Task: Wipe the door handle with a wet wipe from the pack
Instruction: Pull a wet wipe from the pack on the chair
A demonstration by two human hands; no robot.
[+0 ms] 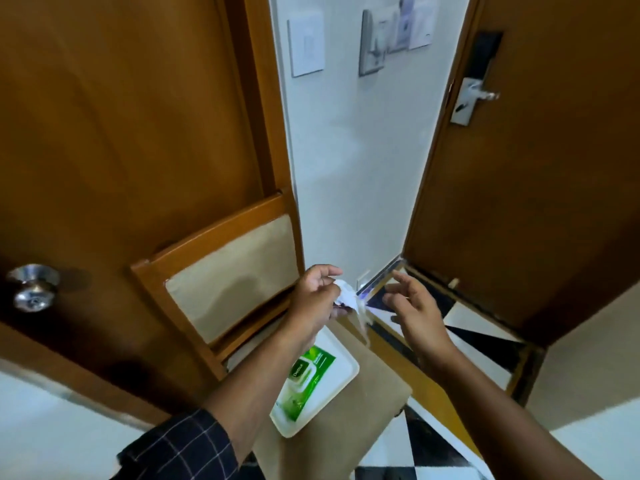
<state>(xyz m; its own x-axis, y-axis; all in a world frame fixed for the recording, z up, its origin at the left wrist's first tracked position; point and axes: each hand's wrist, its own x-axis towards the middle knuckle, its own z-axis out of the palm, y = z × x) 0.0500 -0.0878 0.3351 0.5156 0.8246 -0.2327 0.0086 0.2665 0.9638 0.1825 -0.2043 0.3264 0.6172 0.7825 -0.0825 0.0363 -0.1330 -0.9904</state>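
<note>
My left hand (317, 296) pinches a white wet wipe (351, 301) that hangs down crumpled over the chair. Just to its right, my right hand (410, 303) hovers with fingers spread, holding nothing. Below them a green and white wipe pack (306, 379) lies on a white tray (346, 372) on the chair seat. A silver lever door handle (479, 93) on a metal plate sits on the open brown door at the upper right. A round silver door knob (33, 287) is on the brown door at the far left.
A wooden chair (225, 271) with a beige padded back stands against the left door. White wall with switch plates (306, 43) lies between the two doors. The floor (460, 320) has black and white tiles.
</note>
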